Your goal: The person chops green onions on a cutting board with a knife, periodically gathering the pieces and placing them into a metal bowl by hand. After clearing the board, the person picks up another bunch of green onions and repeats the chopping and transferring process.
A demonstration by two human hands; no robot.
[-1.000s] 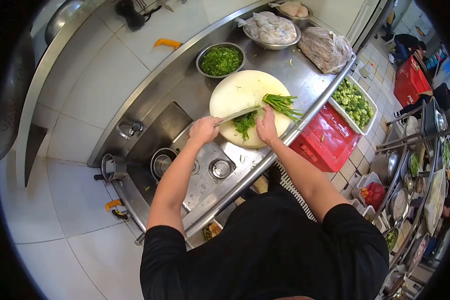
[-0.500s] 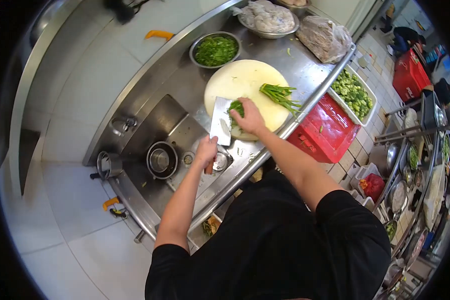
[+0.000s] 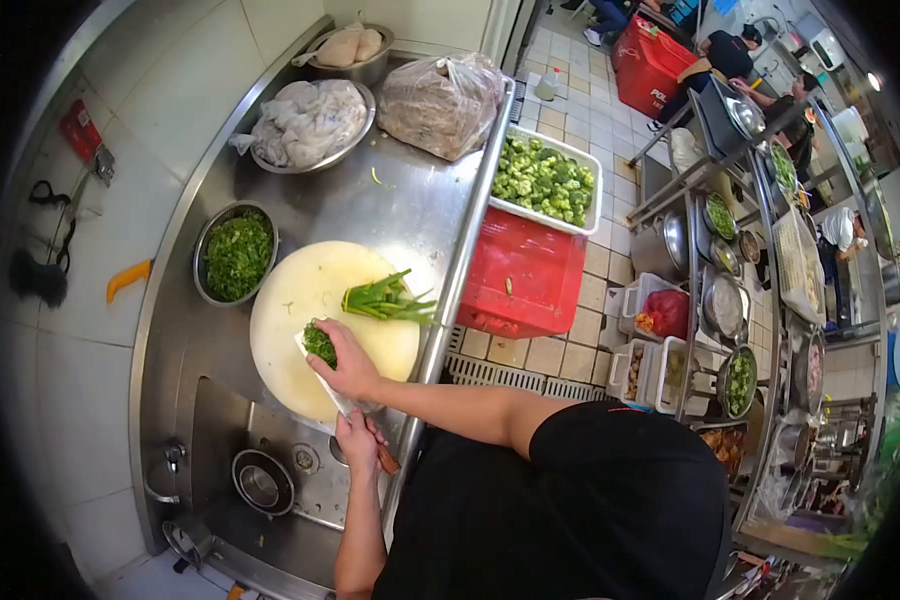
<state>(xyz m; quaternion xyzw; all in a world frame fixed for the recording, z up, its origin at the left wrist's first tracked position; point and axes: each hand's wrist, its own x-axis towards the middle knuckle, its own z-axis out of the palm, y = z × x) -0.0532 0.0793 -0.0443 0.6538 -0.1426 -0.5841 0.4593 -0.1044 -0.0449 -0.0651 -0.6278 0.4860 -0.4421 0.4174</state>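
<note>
My left hand is wrapped round the brown handle of a cleaver at the near edge of the round cutting board. Chopped greens lie on or against the blade's far end, partly hidden by my fingers. My right hand is cupped over these greens, its fingers pressed together on them. A bunch of uncut green stalks lies on the board beyond my right hand. A metal bowl of chopped greens stands left of the board.
A sink with a round pan adjoins the board. Bowls of bagged food and raw poultry, and a filled plastic bag, stand farther back. A broccoli tray, red crate, shelving and people are to the right.
The camera view has turned and shifted, showing more of the right side. Relative to the board, the cleaver has tilted and moved, with the greens and my right hand now over its far end.
</note>
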